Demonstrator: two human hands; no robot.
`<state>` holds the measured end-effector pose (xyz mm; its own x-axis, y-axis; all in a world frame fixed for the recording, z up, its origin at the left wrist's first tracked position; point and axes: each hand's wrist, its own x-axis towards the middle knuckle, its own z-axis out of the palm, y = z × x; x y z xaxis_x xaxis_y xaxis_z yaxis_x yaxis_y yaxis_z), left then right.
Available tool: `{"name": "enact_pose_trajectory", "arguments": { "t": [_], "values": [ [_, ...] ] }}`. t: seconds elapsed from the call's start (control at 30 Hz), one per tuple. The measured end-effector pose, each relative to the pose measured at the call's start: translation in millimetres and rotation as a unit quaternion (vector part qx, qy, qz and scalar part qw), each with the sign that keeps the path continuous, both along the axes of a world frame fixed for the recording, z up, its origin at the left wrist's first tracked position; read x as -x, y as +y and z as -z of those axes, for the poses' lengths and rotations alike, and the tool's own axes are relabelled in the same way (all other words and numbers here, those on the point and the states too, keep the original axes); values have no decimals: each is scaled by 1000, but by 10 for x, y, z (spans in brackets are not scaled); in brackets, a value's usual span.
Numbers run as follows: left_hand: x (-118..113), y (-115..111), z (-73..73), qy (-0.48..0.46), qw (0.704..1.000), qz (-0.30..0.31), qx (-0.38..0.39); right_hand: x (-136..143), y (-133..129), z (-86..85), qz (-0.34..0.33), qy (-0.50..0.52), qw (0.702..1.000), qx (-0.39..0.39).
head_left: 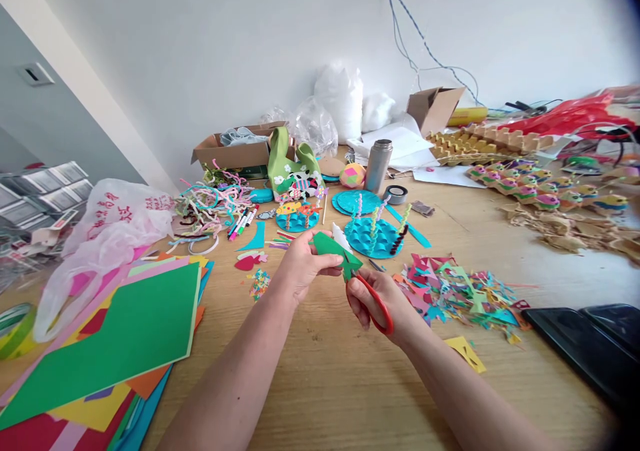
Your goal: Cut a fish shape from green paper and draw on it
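My left hand (303, 264) pinches a small piece of green paper (327, 246) above the middle of the table. Red-handled scissors (381, 310) are in my right hand (383, 301), its fingers closed round the handles. The scissors' blades meet the lower right part of the green paper, where narrow strips stick out; how far apart the blades are cannot be made out. Just behind the hands stands a blue round base (374, 239) with curled pipe cleaners upright on it. A heap of coloured paper scraps (460, 291) lies right of my right hand.
Coloured sheets (145, 324) are stacked at the left, beside a plastic bag (107, 218). Pipe cleaners (213, 201), markers (243, 223), a metal bottle (379, 166) and tape (395, 194) lie or stand farther back. Black devices (580, 338) and egg-carton crafts (545, 184) are at the right.
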<state>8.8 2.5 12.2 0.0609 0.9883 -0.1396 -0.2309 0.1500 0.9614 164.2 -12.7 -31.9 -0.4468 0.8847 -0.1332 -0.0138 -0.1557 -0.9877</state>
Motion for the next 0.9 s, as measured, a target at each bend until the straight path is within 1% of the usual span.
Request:
{"name": "enact_pose_trajectory", "arguments": {
  "t": [0.13, 0.27, 0.53, 0.8, 0.9],
  "values": [
    [-1, 1, -6, 8, 1000, -10, 1, 12, -13, -32, 7, -8, 1000, 4],
    [-10, 2, -17, 10, 1000, -3, 8, 19, -14, -59, 12, -12, 1000, 4],
    [-20, -12, -39, 14, 1000, -2, 10, 0, -2, -19, 5, -25, 1000, -1],
    [-9, -12, -21, 7, 1000, 2, 5, 14, -12, -39, 17, -39, 999, 3],
    [-3, -10, -26, 8, 1000, -7, 0, 11, -12, -31, 15, -35, 999, 5]
  ]
}}
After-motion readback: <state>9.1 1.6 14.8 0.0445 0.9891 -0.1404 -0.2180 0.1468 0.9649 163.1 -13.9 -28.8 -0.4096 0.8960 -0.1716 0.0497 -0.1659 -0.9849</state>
